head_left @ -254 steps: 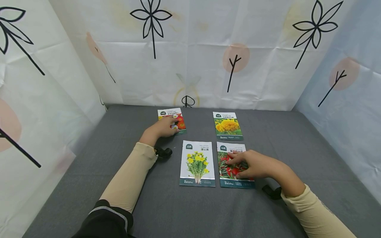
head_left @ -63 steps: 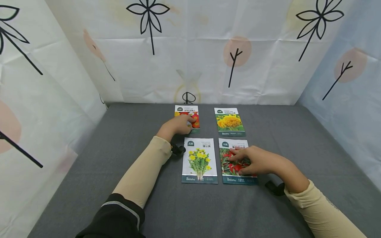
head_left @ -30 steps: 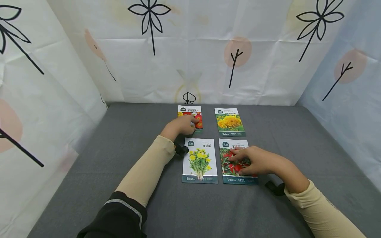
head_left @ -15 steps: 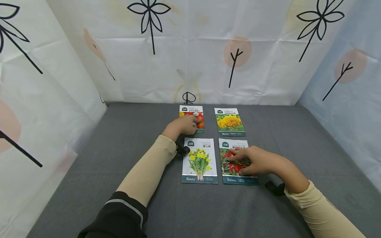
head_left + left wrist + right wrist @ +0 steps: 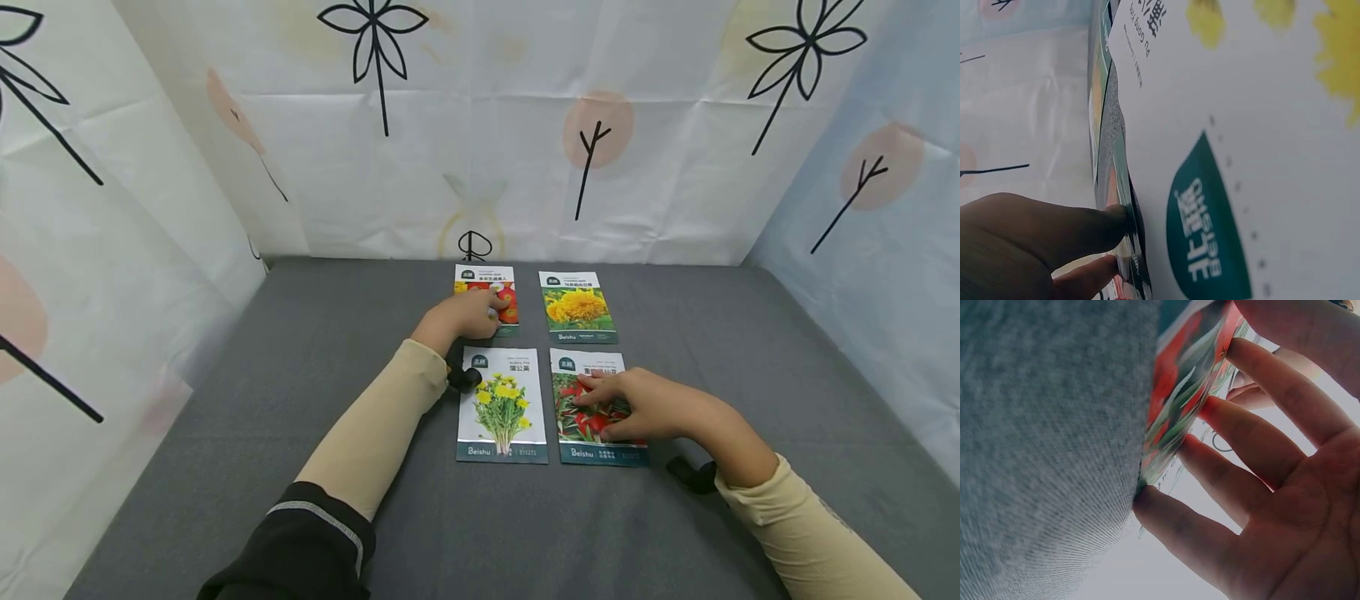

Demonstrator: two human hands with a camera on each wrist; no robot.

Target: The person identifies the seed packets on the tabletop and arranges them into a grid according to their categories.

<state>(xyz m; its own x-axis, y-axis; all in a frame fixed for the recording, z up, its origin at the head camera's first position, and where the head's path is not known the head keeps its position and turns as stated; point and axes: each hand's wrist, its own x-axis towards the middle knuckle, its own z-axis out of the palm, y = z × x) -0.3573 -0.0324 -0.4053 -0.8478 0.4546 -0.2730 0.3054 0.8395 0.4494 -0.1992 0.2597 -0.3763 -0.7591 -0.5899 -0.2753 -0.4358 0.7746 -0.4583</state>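
Note:
Flat on the dark cloth lie several seed packets. My left hand (image 5: 463,315) presses its fingertips on the far-left packet with red and orange flowers (image 5: 507,327), hiding part of its picture. The left wrist view shows the thumb (image 5: 1079,228) touching that packet's surface. My right hand (image 5: 652,404) rests spread fingertips on the near-right packet with red flowers (image 5: 592,454); in the right wrist view its fingers (image 5: 1241,434) are fairly straight. Between the hands, untouched, is the dandelion packet (image 5: 501,408), just below the left wrist.
A packet with a yellow double flower (image 5: 579,308) lies at the far right of the group. The grey cloth (image 5: 465,533) covers the table. White curtains with printed plants (image 5: 510,167) stand behind and at both sides. Each wrist wears a black strap (image 5: 463,379).
The left hand has slid the red and orange flower packet to the right, above the dandelion packet, slowing over the last second. The right hand keeps its place on its packet.

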